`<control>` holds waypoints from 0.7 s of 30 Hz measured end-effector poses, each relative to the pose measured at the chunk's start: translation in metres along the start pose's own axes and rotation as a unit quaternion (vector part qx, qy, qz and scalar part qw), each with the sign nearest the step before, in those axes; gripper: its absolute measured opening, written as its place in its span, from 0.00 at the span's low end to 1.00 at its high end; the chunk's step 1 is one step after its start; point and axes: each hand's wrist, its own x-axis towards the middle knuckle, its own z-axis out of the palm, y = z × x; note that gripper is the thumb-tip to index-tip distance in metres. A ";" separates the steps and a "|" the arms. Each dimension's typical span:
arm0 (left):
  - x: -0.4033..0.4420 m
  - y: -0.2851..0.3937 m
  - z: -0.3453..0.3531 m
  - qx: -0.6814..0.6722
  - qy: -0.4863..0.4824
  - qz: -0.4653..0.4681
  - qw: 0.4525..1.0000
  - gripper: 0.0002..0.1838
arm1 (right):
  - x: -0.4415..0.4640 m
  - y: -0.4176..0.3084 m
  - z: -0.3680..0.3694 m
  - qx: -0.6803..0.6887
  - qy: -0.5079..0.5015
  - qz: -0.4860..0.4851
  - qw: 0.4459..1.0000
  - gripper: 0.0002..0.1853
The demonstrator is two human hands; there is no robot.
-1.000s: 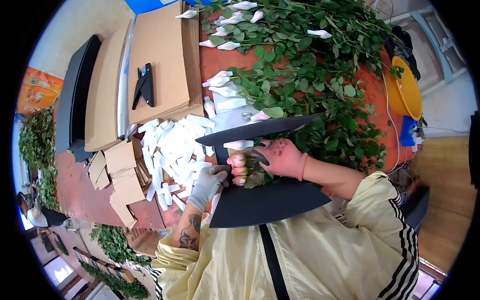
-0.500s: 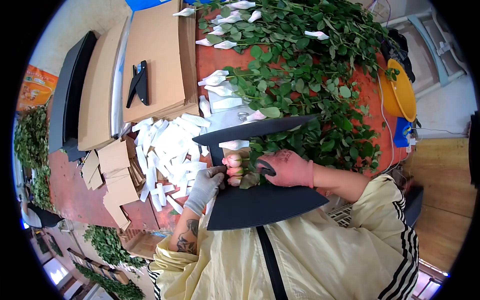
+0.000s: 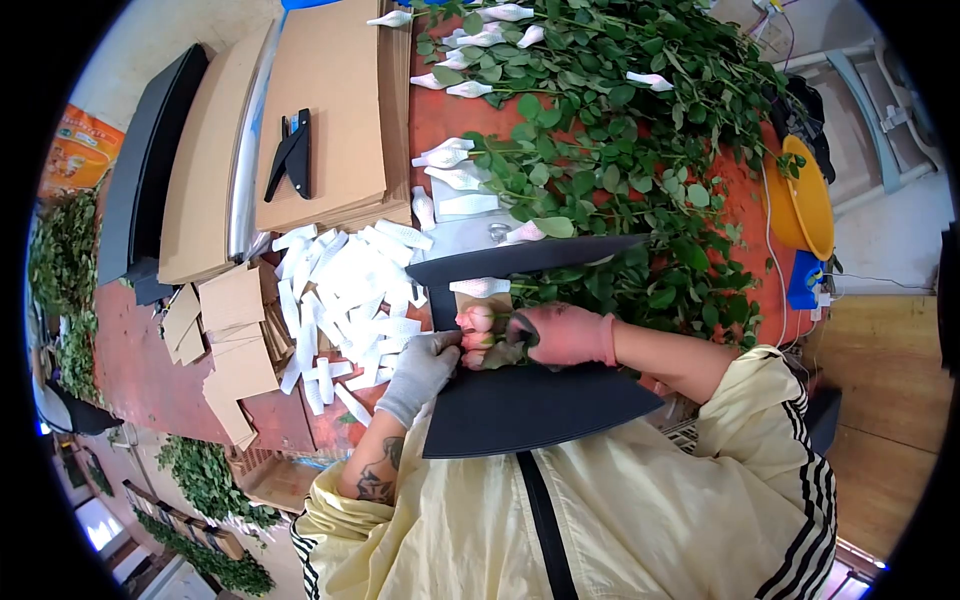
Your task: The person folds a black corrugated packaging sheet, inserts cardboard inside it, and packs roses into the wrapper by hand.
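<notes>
Several pink roses (image 3: 475,322) lie side by side on a black wrapping sheet (image 3: 540,415), whose far flap (image 3: 525,258) stands up behind them. My left hand (image 3: 420,375), in a whitish-grey glove, pinches the roses at the blooms' left side. My right hand (image 3: 567,336), in a pink glove with dark fingertips, is curled closed around them just below the blooms; the stems are hidden in its grip. Between the flap and the pink blooms rests a rose in a white net sleeve (image 3: 480,287).
White net sleeves (image 3: 345,300) lie heaped left of my hands, beside cut cardboard pieces (image 3: 235,320). A black stapler (image 3: 290,158) sits on stacked cardboard (image 3: 335,110). Leafy rose stems (image 3: 620,130) cover the table's far right, near a yellow basin (image 3: 805,200). Black sheets (image 3: 150,160) stand far left.
The view has shifted slightly, so the table items appear farther right. My right hand has turned a little at the roses; both hands stay at the bunch.
</notes>
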 end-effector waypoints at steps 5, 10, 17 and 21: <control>0.002 -0.012 0.004 0.060 0.029 -0.007 0.998 0.17 | 0.000 0.002 0.006 0.261 -0.028 0.056 0.963 0.18; 0.003 -0.012 0.005 0.108 0.040 0.014 0.993 0.18 | 0.000 0.015 0.014 0.322 0.000 0.052 0.945 0.18; -0.002 -0.005 0.005 0.187 0.067 0.055 0.979 0.18 | 0.001 0.017 0.025 0.295 0.050 0.019 0.954 0.19; -0.003 -0.002 0.005 0.179 0.047 0.018 0.982 0.18 | -0.001 0.013 0.022 0.263 0.037 0.037 0.963 0.19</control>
